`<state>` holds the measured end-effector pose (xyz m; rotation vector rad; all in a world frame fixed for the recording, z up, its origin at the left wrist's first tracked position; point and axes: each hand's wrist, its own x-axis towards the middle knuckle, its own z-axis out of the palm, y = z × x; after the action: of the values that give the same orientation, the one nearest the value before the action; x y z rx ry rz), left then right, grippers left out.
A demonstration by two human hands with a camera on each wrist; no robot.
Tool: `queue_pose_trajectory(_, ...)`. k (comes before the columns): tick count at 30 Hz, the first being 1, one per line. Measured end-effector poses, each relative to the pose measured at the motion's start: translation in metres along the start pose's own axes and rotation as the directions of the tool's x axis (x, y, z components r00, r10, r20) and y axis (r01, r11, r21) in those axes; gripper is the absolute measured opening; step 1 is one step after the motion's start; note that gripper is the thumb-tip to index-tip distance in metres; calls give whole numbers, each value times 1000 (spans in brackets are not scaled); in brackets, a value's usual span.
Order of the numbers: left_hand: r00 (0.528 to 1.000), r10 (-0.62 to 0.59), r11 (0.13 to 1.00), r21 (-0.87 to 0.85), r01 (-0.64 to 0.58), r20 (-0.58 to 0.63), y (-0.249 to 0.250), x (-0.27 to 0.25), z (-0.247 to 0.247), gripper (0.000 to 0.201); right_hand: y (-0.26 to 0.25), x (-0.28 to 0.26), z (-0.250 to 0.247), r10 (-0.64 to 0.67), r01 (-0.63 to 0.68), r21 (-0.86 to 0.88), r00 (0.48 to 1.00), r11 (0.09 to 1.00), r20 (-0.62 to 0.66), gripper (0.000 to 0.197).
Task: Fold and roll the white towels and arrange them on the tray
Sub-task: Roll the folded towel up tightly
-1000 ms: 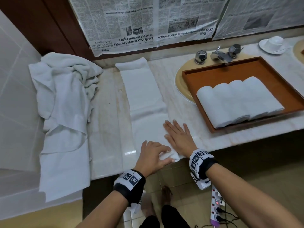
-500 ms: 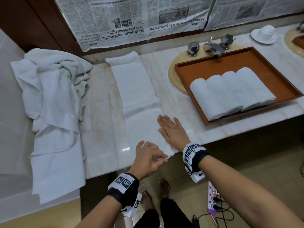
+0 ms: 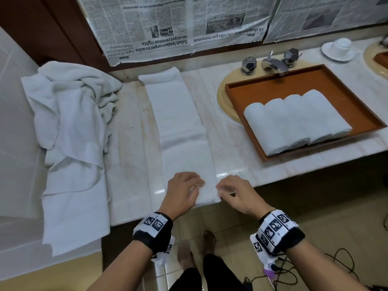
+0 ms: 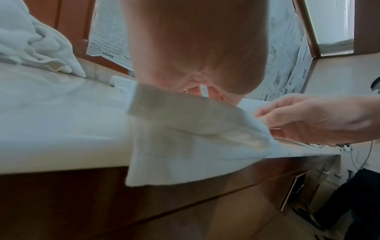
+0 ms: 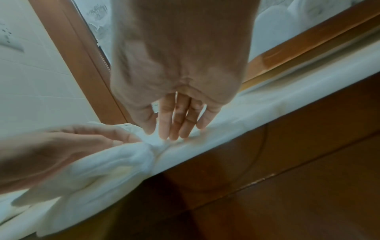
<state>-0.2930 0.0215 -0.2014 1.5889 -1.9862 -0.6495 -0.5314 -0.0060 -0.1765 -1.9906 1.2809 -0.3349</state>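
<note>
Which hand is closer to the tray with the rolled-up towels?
The right hand. It is at the counter edge, nearer the tray. The left hand is farther left, on the folded towel.
</note>
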Motion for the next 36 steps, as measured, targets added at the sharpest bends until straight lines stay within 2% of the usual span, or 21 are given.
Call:
queue_pose_trajectory(1,1000,9,999,49,-10,9,-3,0,1,29,-2,-7,-2,6,-6,-16,999,1000,38,22)
queue_pose_trajectory(4,991,9,985,169,-32,133,-8,0,5,47,-5,-12,-4,1,6,-68,994,998,109,27)
queue_pose_trajectory(8,980,-8,971,237,-40,199,-9,0,7,56,-9,-11,-3,31,-16,-122,993,992,116,30)
queue_pose_trajectory(11,973,-38,970,244,-19,226,-9,0,7,59,-13,-9,-1,42,-24,-162,994,986,105,21)
queue_pose_trajectory(17,971,-45,975,223,-9,237,-9,0,6,61,-21,-9,4,-27,44,-186,995,981,95,17)
queue_pose_trajectory(20,972,-50,978,209,0,230,-8,0,6,61,-24,-10,6,-5,25,-196,995,980,101,15)
queue_pose_trajectory(25,973,-48,982,188,4,227,-10,0,5,59,-25,-22,7,65,-67,34,996,997,57,9)
queue_pose_trajectory(28,972,-48,986,169,8,230,-11,0,4,56,-29,-30,6,70,-72,89,997,993,28,9)
queue_pose_trajectory(32,975,-55,989,147,24,214,-9,1,5,46,-35,-37,10,44,-42,77,999,996,-15,8)
queue_pose_trajectory(36,971,-73,990,134,43,228,-6,1,5,44,-42,-41,22,74,-74,-9,997,997,-35,9)
